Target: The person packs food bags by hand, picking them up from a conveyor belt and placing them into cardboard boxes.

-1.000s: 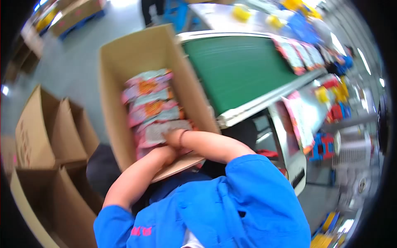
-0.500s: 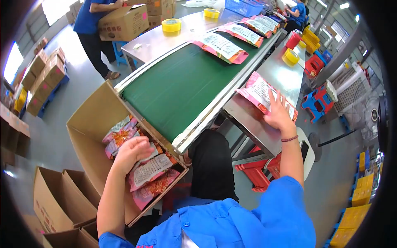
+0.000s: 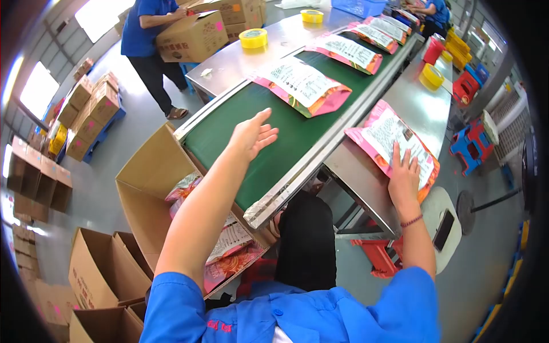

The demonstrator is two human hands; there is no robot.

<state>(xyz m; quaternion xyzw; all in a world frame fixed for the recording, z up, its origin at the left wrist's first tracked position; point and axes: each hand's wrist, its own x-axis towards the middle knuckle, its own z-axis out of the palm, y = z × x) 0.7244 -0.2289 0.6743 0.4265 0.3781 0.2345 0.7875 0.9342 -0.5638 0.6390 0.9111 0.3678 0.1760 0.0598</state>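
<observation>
My left hand (image 3: 253,135) is open above the green conveyor belt (image 3: 223,123), fingers apart and holding nothing, a short way from the nearest pink bag on the belt (image 3: 303,84). Flat on the metal side table, another pink printed bag (image 3: 394,143) lies under my right hand (image 3: 405,174), whose spread fingers rest on its lower part. An open cardboard box (image 3: 150,171) stands at the belt's near end. Several pink bags (image 3: 231,240) lie inside it, partly hidden by my left forearm.
Yellow tape rolls (image 3: 253,38) sit on the metal tables. More bags (image 3: 346,52) lie farther up the belt. A person (image 3: 150,34) in blue stands at a carton (image 3: 191,37). Empty cartons (image 3: 103,268) are at lower left, a stool with a phone (image 3: 444,230) at right.
My left hand has moved from over the box up and right to above the belt. Belt bags appear nearer. My right hand stays on its bag. The view has shifted slightly.
</observation>
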